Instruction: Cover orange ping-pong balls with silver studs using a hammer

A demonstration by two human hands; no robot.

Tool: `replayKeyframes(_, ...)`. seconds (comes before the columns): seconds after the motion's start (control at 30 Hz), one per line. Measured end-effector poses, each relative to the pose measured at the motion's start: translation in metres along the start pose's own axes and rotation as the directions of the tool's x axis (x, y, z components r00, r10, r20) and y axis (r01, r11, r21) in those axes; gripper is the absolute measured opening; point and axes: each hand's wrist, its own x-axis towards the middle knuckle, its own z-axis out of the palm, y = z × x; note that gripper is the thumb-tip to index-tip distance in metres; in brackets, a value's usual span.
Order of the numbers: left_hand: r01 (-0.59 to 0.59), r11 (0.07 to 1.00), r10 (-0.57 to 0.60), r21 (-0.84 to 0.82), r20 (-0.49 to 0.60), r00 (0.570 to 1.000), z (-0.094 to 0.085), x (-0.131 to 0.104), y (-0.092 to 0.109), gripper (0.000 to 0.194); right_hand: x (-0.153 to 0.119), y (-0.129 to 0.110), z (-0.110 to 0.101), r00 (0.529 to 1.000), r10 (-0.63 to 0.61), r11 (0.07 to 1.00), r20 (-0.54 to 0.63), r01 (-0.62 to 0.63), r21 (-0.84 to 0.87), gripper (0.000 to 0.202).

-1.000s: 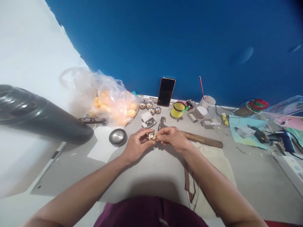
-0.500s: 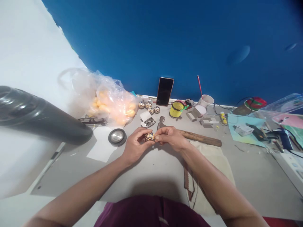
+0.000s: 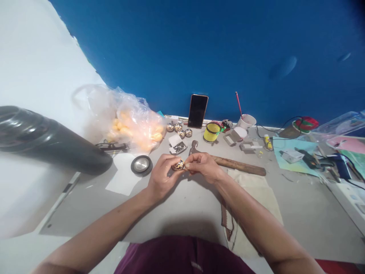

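Observation:
My left hand (image 3: pixel 163 177) closes thumb and fingers around a small orange ball (image 3: pixel 178 165) studded with shiny metal tacks. From the other side, my right hand (image 3: pixel 203 167) is pinched at the ball's right edge; whatever lies between its fingertips is too small to make out. Just beyond the hands sits an open white box of thumbtacks (image 3: pixel 179 147). Several similar studded balls (image 3: pixel 181 133) are grouped behind it. A hammer (image 3: pixel 242 166) with a wooden handle lies beyond my right hand, partly hidden by it.
On the left are a plastic bag of orange balls (image 3: pixel 125 127), a dark bottle (image 3: pixel 57 140) and a round lid (image 3: pixel 142 165). A phone (image 3: pixel 198 110) leans on the blue wall beside a yellow cup (image 3: pixel 211 133). A beige cloth (image 3: pixel 256 194) lies under my right forearm.
The ball has turned slightly in my left hand, showing more of its metal-studded side. My right fingertips stay at its edge, having shifted slightly left.

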Motion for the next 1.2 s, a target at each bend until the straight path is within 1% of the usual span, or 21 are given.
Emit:
replayKeyframes(0.1, -0.005, 1.0, 0.005, 0.014, 0.004, 1.0, -0.001, 0.001, -0.001, 0.023, 0.001, 0.002, 0.003, 0.999, -0.033, 0.999, -0.014, 0.033, 0.003, 0.036)
replayKeyframes(0.17, 0.027, 0.999, -0.027, -0.021, 0.007, 1.0, -0.001, 0.002, 0.001, 0.025, 0.001, 0.002, 0.005, 0.997, -0.065, 0.998, -0.029, 0.064, -0.014, 0.034)
replayKeyframes(0.23, 0.105, 0.989, -0.104, -0.099, 0.023, 0.994, -0.001, 0.003, 0.003, 0.028, 0.0, 0.001, 0.005, 0.995, -0.093, 0.994, -0.045, 0.09, -0.062, 0.03)
replayKeyframes(0.3, 0.208, 0.958, -0.198, -0.2, 0.069, 0.978, 0.0, 0.003, 0.005, 0.029, -0.001, -0.003, 0.002, 0.995, -0.096, 0.986, -0.038, 0.09, -0.142, 0.024)
replayKeyframes(0.4, 0.333, 0.887, -0.289, -0.32, 0.177, 0.941, 0.001, 0.005, 0.007, 0.03, -0.003, -0.008, -0.007, 0.995, -0.079, 0.958, 0.058, 0.092, -0.272, 0.015)
replayKeyframes(0.5, 0.412, 0.845, -0.327, -0.34, 0.279, 0.903, 0.0, 0.008, 0.009, 0.029, -0.004, -0.01, -0.015, 0.98, -0.111, 0.924, 0.165, 0.163, -0.346, 0.01)
replayKeyframes(0.6, 0.464, 0.826, -0.371, -0.321, 0.312, 0.875, -0.002, 0.01, 0.011, 0.03, -0.003, -0.008, -0.019, 0.972, -0.134, 0.914, 0.192, 0.196, -0.355, 0.009)
replayKeyframes(0.77, 0.515, 0.781, -0.408, -0.354, 0.335, 0.849, -0.001, 0.012, 0.015, 0.035, -0.003, -0.008, -0.023, 0.967, -0.086, 0.945, 0.241, 0.156, -0.287, 0.023)
replayKeyframes(0.83, 0.553, 0.739, -0.43, -0.385, 0.362, 0.827, -0.001, 0.012, 0.016, 0.038, -0.003, -0.009, -0.024, 0.967, -0.078, 0.954, 0.241, 0.143, -0.265, 0.028)
replayKeyframes(0.93, 0.601, 0.686, -0.455, -0.41, 0.403, 0.794, -0.002, 0.013, 0.017, 0.041, -0.004, -0.009, -0.021, 0.971, -0.061, 0.957, 0.232, 0.123, -0.262, 0.03)
replayKeyframes(1.07, 0.644, 0.632, -0.48, -0.43, 0.436, 0.761, -0.002, 0.014, 0.015, 0.041, -0.004, -0.007, -0.014, 0.984, -0.083, 0.928, 0.16, 0.135, -0.347, 0.025)
replayKeyframes(1.13, 0.683, 0.571, -0.487, -0.455, 0.482, 0.728, -0.001, 0.014, 0.012, 0.043, -0.004, -0.007, -0.013, 0.986, -0.101, 0.917, 0.13, 0.143, -0.372, 0.025)
replayKeyframes(1.2, 0.719, 0.498, -0.482, -0.484, 0.535, 0.694, 0.001, 0.014, 0.01, 0.046, -0.003, -0.007, -0.014, 0.986, -0.1, 0.928, 0.131, 0.141, -0.346, 0.027)
